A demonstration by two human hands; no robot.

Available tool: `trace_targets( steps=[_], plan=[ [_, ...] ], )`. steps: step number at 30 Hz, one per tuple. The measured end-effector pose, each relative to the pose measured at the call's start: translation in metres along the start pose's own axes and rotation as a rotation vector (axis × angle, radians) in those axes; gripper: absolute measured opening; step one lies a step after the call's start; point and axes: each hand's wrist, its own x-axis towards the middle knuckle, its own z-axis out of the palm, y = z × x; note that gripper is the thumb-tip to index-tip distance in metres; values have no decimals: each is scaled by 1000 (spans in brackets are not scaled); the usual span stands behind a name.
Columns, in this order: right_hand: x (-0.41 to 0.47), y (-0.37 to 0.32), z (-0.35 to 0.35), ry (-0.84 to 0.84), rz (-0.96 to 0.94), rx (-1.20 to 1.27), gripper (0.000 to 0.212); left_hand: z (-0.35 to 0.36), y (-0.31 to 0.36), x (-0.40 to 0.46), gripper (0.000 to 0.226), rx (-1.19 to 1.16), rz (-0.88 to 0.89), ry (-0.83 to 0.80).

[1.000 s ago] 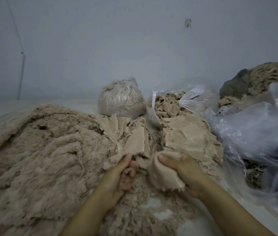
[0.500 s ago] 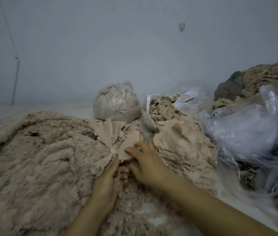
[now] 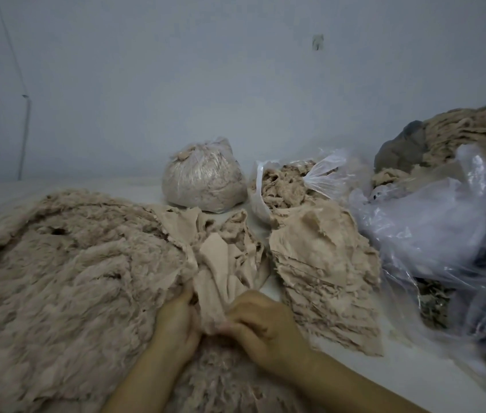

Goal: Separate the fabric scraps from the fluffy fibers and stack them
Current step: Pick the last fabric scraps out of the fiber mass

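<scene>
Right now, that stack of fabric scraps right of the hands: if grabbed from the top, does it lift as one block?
Probably not. The stack of fabric scraps shows loose, frayed layers, so likely only the top few lift. The top piece is rumpled and curling, suggesting thin, floppy cloth. Pushed sideways, the layers would probably shear apart rather than slide together.

left hand (image 3: 176,326): bare, no ring | right hand (image 3: 261,326): bare, no ring | forearms: bare, no sleeves or watch
</scene>
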Motion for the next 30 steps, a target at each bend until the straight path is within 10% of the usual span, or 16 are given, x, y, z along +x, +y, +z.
trace_targets(
  steps=[6,11,15,20,26,30],
  plan=[
    [-20,-2,-12,-21,177,232,24,1,8,-10,63,19,-329,-226],
    [-27,-5,-14,-68,290,355,36,9,0,-17,25,54,-235,-198],
    [-21,-4,-15,79,731,410,27,10,6,-14,31,-119,-160,-132],
    [-14,-8,-12,-26,1262,1045,50,12,-7,-19,43,-113,-133,-215],
    [-8,-4,-26,60,1114,981,20,2,6,-2,14,-295,-61,22],
    [-9,3,-30,125,899,772,24,5,4,-6,30,-19,-162,-77]
  ],
)
